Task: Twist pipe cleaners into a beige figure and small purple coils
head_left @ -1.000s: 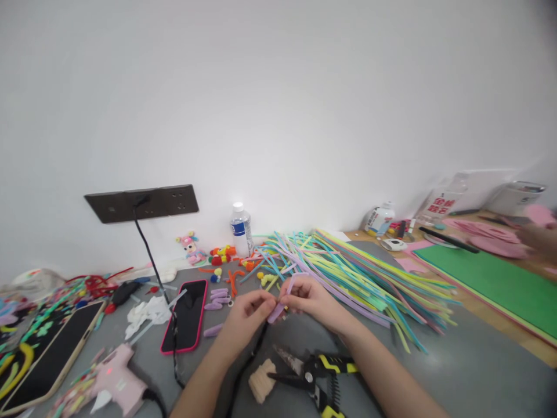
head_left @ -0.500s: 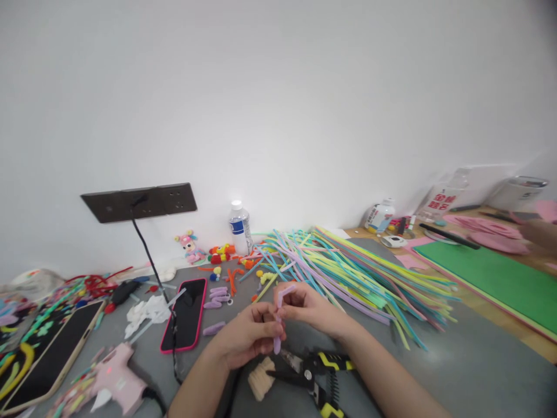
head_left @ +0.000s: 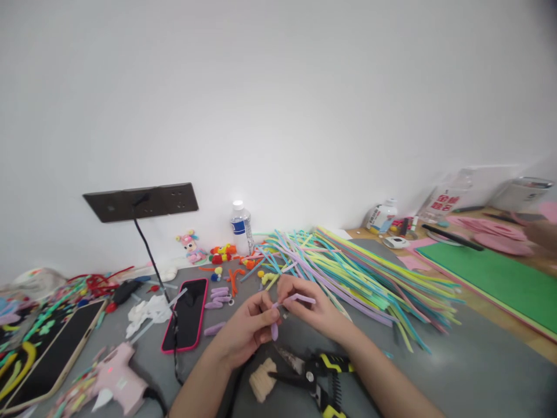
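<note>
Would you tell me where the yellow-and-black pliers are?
Head view, bottom centre: the pliers lie on the grey table, right of a beige bundle, below the right hand.

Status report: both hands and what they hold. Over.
Left hand and right hand both pinching the lilac pipe cleaner, bent between them. Yellow-handled pliers lie between the forearms, untouched.
</note>
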